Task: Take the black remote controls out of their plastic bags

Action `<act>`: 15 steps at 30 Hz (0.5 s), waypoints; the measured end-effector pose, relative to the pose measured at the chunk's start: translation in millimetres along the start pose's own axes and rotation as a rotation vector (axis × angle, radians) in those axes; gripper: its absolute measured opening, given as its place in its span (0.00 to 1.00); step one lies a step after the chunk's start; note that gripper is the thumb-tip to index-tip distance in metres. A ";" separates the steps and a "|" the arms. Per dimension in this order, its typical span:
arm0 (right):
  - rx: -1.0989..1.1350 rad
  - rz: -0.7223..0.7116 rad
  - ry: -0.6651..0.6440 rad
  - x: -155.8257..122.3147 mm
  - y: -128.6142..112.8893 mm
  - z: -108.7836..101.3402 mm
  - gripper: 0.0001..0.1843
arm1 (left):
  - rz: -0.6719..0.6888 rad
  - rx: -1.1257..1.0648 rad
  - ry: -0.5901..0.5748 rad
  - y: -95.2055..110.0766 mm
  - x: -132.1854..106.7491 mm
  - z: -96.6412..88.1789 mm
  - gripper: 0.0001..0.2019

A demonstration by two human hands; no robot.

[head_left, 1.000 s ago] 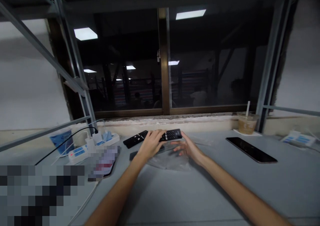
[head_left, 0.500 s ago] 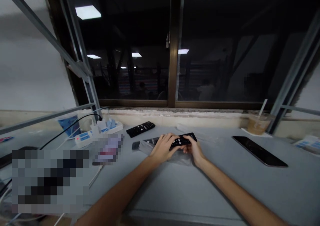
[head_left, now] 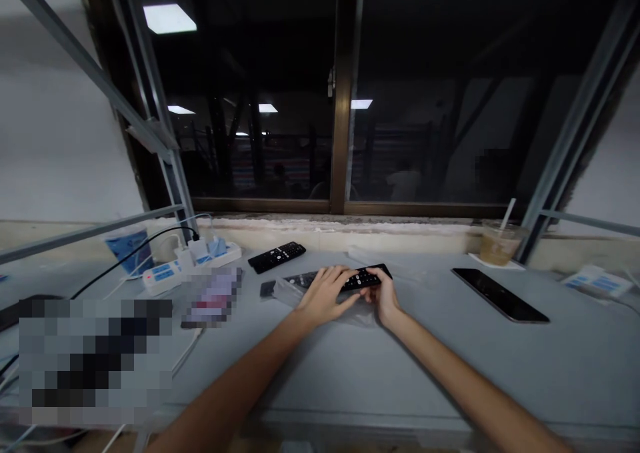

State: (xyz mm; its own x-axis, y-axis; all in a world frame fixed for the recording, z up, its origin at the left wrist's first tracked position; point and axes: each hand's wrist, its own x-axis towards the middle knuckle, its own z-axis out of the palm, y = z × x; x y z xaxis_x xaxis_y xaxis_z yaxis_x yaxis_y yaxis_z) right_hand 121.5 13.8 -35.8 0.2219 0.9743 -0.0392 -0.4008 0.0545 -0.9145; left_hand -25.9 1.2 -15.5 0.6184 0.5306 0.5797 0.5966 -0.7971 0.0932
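Both my hands hold a black remote control [head_left: 364, 279] just above the grey table [head_left: 350, 373]. My left hand [head_left: 325, 294] curls over its left half, and my right hand [head_left: 385, 296] grips its right end. A clear plastic bag [head_left: 295, 294] lies crumpled under and beside them. A second black remote [head_left: 277, 257] lies farther back to the left, and a third dark remote [head_left: 293, 283] lies partly inside the plastic, just left of my left hand.
A white power strip [head_left: 173, 273] with plugs and cables lies at the back left beside a blue packet [head_left: 125, 249]. A dark phone [head_left: 500, 295] rests at the right. An iced drink cup [head_left: 497, 243] with a straw stands by the window sill.
The remote I held near the back has come down toward the plastic bag, and my right hand has closed on its right end. The view has tilted and shifted a little.
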 end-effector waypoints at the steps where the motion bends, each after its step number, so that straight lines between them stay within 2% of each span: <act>1: 0.009 0.005 0.028 0.7 -0.5 -0.5 0.11 | 0.006 0.008 -0.001 0.2 -0.2 0.4 0.20; 6: 0.047 -0.005 0.160 5.5 -5.2 -5.8 0.10 | -0.037 0.026 0.020 -1.2 -2.2 3.2 0.32; 10: 0.067 -0.006 0.204 11.0 -7.1 -11.1 0.11 | -0.056 0.002 0.067 -1.9 -3.1 1.7 0.35; 12: 0.070 0.001 0.210 13.1 -7.0 -12.4 0.12 | -0.032 -0.033 0.030 -1.0 -3.7 1.3 0.33; 15: 0.074 0.018 0.202 14.0 -7.0 -12.1 0.12 | 0.028 -0.078 -0.101 1.4 -5.6 4.4 0.29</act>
State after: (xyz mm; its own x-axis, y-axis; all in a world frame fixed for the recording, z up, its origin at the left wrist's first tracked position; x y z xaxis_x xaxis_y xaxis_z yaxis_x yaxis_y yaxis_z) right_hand 138.1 24.4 -34.8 0.3848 0.9121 -0.1417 -0.4688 0.0609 -0.8812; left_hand -26.3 -1.6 -22.2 0.6853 0.5309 0.4985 0.5393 -0.8300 0.1427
